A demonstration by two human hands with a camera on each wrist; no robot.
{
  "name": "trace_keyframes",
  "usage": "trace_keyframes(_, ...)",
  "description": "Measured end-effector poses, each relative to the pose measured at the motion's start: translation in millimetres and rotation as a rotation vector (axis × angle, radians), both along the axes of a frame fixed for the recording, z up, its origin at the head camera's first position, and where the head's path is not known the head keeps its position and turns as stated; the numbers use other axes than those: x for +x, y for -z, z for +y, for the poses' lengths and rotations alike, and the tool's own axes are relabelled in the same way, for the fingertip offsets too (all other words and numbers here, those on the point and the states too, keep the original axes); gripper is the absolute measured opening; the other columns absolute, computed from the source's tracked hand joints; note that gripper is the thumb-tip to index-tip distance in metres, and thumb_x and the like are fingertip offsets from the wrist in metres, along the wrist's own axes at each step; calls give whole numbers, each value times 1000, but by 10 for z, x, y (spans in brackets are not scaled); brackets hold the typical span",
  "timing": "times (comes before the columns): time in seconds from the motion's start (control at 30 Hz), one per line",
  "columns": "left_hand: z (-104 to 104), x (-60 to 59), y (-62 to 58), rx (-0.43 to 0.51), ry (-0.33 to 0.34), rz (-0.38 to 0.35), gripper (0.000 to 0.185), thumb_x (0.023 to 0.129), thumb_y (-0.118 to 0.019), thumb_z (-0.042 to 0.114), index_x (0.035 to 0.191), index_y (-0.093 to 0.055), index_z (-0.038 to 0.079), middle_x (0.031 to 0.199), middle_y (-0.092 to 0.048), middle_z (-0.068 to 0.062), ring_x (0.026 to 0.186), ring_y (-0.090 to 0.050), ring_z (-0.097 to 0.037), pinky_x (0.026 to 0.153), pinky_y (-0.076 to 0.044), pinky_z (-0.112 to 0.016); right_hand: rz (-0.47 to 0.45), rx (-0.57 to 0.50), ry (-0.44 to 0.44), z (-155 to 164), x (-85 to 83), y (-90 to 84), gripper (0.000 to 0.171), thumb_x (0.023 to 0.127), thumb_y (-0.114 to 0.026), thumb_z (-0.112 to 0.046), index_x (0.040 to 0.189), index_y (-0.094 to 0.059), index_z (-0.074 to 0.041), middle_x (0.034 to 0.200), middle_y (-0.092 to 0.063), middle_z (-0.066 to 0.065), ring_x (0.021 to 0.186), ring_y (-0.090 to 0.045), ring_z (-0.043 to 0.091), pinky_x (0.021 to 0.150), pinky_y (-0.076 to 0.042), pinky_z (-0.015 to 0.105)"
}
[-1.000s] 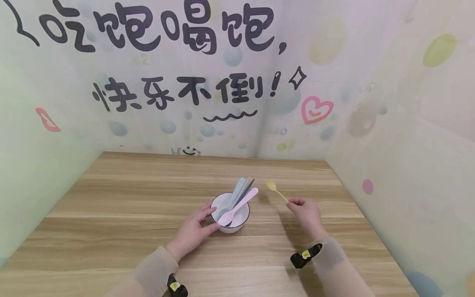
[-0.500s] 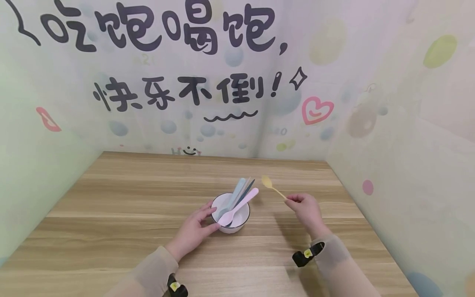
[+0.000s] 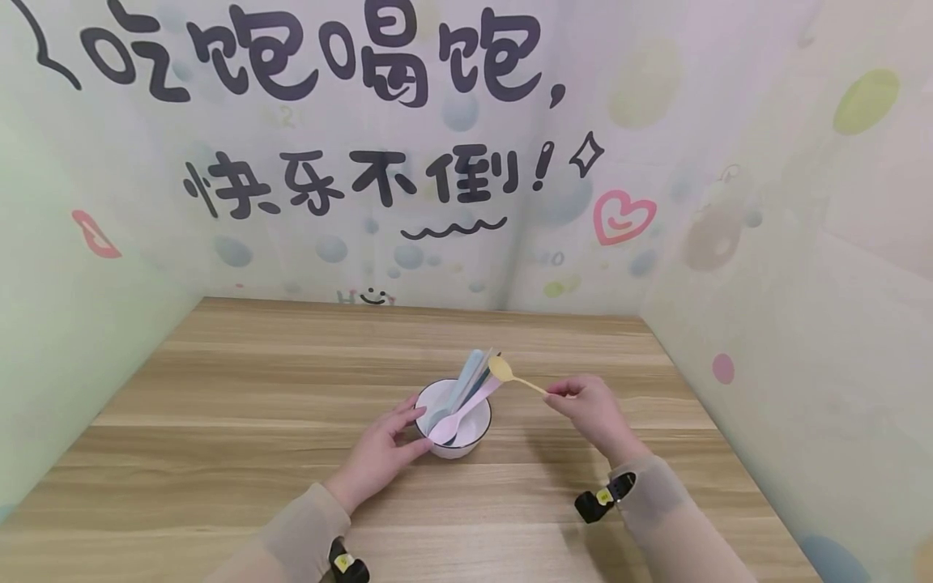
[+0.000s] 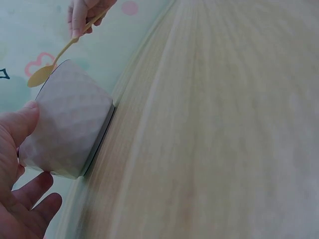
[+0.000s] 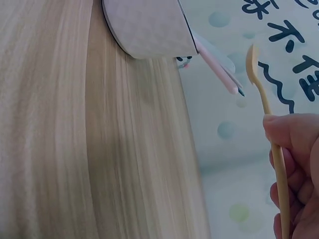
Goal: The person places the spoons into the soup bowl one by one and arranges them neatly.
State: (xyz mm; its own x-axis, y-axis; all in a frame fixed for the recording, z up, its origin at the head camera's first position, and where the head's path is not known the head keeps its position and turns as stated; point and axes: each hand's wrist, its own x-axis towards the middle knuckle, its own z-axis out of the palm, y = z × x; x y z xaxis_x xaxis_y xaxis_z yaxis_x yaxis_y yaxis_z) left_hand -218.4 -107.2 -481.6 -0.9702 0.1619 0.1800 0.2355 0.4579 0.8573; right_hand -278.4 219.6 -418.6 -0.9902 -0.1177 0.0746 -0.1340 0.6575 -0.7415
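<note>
A white bowl (image 3: pixel 453 451) with a dark rim stands on the table, steadied at its left side by my left hand (image 3: pixel 382 449), thumb in front and fingers behind. Leaning inside it are a pink spoon (image 3: pixel 446 429), a light blue spoon (image 3: pixel 466 372) and other thin utensils, one of them dark blue; their lower ends are partly hidden. My right hand (image 3: pixel 594 413) pinches the handle of a yellow spoon (image 3: pixel 500 369), whose head hangs in the air above the bowl's right side. In the right wrist view the yellow spoon (image 5: pixel 264 99) is apart from the pink handle (image 5: pixel 219 72).
The wood-grain table (image 3: pixel 255 389) reaches back to a printed wall covering (image 3: pixel 306 267) with dark lettering. Similar coverings close off the left and right sides. Black wrist cameras (image 3: pixel 599 504) are strapped over both sleeves.
My right hand has carried the yellow spoon leftward, from right of the bowl to over the utensil handles. The left hand and the bowl have stayed in place.
</note>
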Motion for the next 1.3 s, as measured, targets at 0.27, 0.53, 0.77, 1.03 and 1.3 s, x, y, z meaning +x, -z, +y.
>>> trace_keyframes(0.27, 6, 6, -13, 5, -3, -18, 56, 83, -77, 27, 132, -59, 7, 152, -38, -6, 137, -38, -27, 105, -41, -45, 53, 75, -95, -60, 9, -48, 3, 85, -74, -19, 86, -74, -16, 93, -63, -2, 104, -48, 24, 86, -41, 41)
trace_keyframes(0.53, 6, 6, -10, 1, -4, -9, 56, 83, -77, 27, 132, -59, 7, 151, -39, -5, 136, -38, -27, 105, -41, -45, 127, 140, -187, -111, -7, -54, 6, 82, -76, -24, 80, -74, -19, 83, -61, -9, 96, -49, 20, 81, -40, 36)
trace_keyframes(0.77, 4, 13, -16, 2, 3, 0, 56, 83, -77, 27, 131, -59, 6, 151, -39, -7, 136, -38, -28, 105, -41, -45, 241, 238, -327, -194, -19, -62, 7, 80, -78, -18, 78, -73, -23, 77, -60, -17, 87, -51, 17, 78, -41, 35)
trace_keyframes(1.03, 4, 8, -20, -4, 1, -4, 55, 83, -77, 27, 132, -59, 7, 151, -39, -6, 137, -38, -27, 104, -41, -46, 280, 376, -448, -341, -26, -145, 6, 80, -78, -17, 80, -75, -21, 81, -61, -19, 91, -52, 14, 84, -40, 39)
trace_keyframes(1.3, 5, 10, -16, -14, 4, 22, 55, 83, -76, 26, 131, -59, 6, 150, -40, -8, 135, -40, -30, 102, -43, -46, 343, 508, -519, -478, -44, -197, 6, 77, -79, -18, 78, -74, -21, 76, -57, -20, 87, -49, 12, 81, -38, 38)
